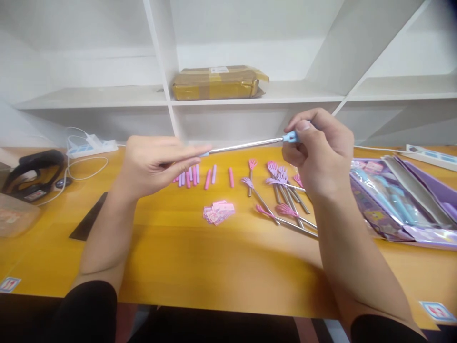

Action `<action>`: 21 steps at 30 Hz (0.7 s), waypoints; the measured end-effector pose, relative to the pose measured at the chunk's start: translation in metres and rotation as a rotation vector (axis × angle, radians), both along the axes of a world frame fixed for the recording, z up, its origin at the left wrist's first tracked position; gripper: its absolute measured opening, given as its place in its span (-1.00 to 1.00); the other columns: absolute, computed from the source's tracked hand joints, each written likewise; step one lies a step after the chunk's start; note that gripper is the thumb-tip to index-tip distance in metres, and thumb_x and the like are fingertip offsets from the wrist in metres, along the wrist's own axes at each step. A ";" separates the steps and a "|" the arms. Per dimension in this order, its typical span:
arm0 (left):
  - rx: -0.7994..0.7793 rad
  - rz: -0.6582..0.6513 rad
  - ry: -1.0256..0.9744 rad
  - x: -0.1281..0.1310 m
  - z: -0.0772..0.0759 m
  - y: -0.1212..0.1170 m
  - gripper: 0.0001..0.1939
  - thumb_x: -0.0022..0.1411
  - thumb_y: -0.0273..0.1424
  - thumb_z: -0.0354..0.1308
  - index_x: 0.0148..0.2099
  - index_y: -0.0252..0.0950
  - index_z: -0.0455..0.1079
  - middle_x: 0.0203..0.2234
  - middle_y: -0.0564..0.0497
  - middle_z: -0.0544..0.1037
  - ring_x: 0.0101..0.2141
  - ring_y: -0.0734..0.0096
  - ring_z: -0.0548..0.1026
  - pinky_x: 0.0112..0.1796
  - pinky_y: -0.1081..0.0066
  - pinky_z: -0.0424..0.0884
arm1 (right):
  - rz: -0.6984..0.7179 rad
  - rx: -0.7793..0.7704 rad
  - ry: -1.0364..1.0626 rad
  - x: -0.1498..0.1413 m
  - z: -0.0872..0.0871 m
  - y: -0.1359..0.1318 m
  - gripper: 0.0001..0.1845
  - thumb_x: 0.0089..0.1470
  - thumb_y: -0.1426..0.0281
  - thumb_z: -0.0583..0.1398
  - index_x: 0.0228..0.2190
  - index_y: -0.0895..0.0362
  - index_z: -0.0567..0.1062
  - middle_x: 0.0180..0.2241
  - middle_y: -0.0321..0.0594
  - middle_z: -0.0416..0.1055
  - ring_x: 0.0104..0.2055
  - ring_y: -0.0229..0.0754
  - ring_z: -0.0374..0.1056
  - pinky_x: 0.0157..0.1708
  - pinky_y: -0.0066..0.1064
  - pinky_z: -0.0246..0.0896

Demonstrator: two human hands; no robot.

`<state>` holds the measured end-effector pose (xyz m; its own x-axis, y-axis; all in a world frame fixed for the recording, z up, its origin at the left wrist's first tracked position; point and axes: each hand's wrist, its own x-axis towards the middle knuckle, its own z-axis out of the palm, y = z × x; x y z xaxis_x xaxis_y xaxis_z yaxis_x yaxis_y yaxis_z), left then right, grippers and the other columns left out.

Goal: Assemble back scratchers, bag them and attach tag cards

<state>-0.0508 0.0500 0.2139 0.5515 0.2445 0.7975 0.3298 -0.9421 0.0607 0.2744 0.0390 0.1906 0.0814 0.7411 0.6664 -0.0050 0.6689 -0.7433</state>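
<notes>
A telescopic back scratcher (246,145) with a silver rod and light blue ends is stretched level between my two hands above the table. My left hand (157,164) pinches its left end, where only a sliver of blue handle shows. At the other end, my right hand (316,147) is closed round the light blue head, whose claws are mostly hidden by the fingers. Below my right hand lie several pink and purple back scratchers (282,178) with silver rods. Short pink and purple tubes (208,179) lie in a row beyond my left hand. Between these groups rests a pile of small pink cards (218,212).
On the right lies an open purple package (392,200) with light blue items in clear plastic. A black headset (32,176), a white power strip (91,147) and a dark flat piece (89,216) are on the left. A taped cardboard box (217,83) sits on the shelf.
</notes>
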 end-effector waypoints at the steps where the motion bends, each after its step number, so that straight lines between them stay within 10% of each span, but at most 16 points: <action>1: 0.000 0.003 0.001 0.002 0.000 0.000 -0.63 0.47 -0.40 0.36 0.24 0.04 0.67 -0.40 0.08 0.72 -0.46 0.52 0.58 -0.41 0.46 0.43 | 0.017 0.000 0.010 -0.002 -0.001 -0.001 -0.80 0.32 0.29 0.31 -0.32 0.12 0.49 -0.58 -0.44 -0.01 -0.61 -0.40 -0.13 -0.61 -0.42 -0.34; 21: -0.033 -0.052 -0.021 0.025 -0.009 -0.006 -0.69 0.53 -0.40 0.30 0.20 0.04 0.68 -0.44 0.13 0.70 -0.46 0.56 0.62 -0.37 0.52 0.49 | 0.075 -0.085 0.054 -0.042 -0.014 -0.015 -0.63 0.35 0.09 0.33 -0.34 0.03 0.38 -0.54 -0.44 -0.10 -0.61 -0.37 -0.18 -0.62 -0.45 -0.23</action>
